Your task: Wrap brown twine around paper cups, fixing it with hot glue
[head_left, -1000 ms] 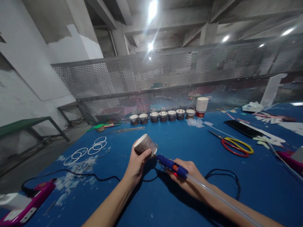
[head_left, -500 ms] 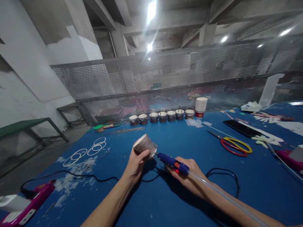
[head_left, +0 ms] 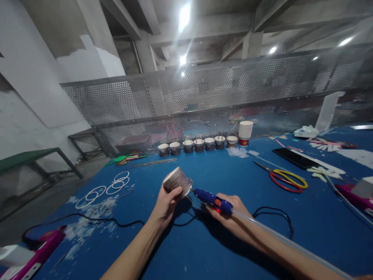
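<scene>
My left hand (head_left: 166, 203) is closed around a brown-wrapped paper cup (head_left: 176, 179), held on its side above the blue table (head_left: 204, 249). My right hand (head_left: 230, 217) grips a blue hot glue gun (head_left: 212, 200) with an orange trigger and a long clear glue stick (head_left: 279, 239) trailing back over my forearm. The gun's nozzle touches the cup's side near its rim. A black cord (head_left: 274, 214) loops on the table by my right wrist.
A row of several wrapped cups (head_left: 198, 144) and a stack of white cups (head_left: 244, 133) stand at the far edge by a perforated metal screen. Red-and-yellow scissors (head_left: 287, 181), a black phone (head_left: 293, 157), white rings (head_left: 107, 188), paper scraps and a pink tool (head_left: 37, 252) lie around.
Both hands with the cup and glue gun have stayed nearly in place; the view has shifted slightly, and the nozzle stays against the cup.
</scene>
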Demonstrator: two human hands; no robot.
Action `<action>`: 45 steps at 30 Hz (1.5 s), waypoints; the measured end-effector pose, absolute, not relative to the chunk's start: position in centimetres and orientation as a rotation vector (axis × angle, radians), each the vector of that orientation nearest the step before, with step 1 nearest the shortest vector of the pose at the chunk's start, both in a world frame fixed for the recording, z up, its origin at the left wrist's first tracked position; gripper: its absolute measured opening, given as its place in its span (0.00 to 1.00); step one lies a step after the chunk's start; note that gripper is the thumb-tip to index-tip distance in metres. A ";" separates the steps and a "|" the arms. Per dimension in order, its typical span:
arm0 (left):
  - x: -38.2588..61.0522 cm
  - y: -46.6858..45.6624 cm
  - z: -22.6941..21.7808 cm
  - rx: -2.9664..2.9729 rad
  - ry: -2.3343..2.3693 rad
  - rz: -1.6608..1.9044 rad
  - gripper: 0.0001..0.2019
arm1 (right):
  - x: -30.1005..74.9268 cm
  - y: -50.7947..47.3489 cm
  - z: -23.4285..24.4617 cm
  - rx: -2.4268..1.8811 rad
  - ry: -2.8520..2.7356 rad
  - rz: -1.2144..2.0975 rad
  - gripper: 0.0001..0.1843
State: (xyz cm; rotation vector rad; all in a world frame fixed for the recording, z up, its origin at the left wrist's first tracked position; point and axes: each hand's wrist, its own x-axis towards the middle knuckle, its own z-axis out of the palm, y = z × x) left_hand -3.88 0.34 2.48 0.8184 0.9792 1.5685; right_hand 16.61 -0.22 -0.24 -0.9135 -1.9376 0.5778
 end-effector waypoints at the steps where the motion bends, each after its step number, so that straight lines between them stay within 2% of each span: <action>1: -3.9 0.4 2.4 0.818 0.979 1.572 0.31 | 16.6 -0.3 -0.2 -0.906 -1.953 0.576 0.15; 6: -3.9 0.5 2.3 0.821 0.967 1.587 0.33 | 16.4 -0.8 0.0 -0.917 -2.028 0.531 0.11; 13: -3.9 0.3 2.6 0.809 0.992 1.581 0.31 | 16.6 -0.1 -0.1 -0.946 -1.931 0.543 0.13; 22: -3.6 0.4 2.6 0.801 0.989 1.626 0.30 | 16.2 -1.1 0.4 -0.931 -2.062 0.565 0.12; 28: -3.6 0.3 2.6 0.796 0.962 1.626 0.31 | 16.4 -1.0 0.9 -1.001 -1.965 0.683 0.16; 38: -4.3 -0.3 3.2 0.784 0.952 1.497 0.21 | 17.4 -0.2 2.8 -1.029 -1.805 1.031 0.16; 45: -4.2 -0.3 3.0 0.821 0.956 1.542 0.26 | 20.1 2.5 3.9 -1.191 -1.676 1.131 0.22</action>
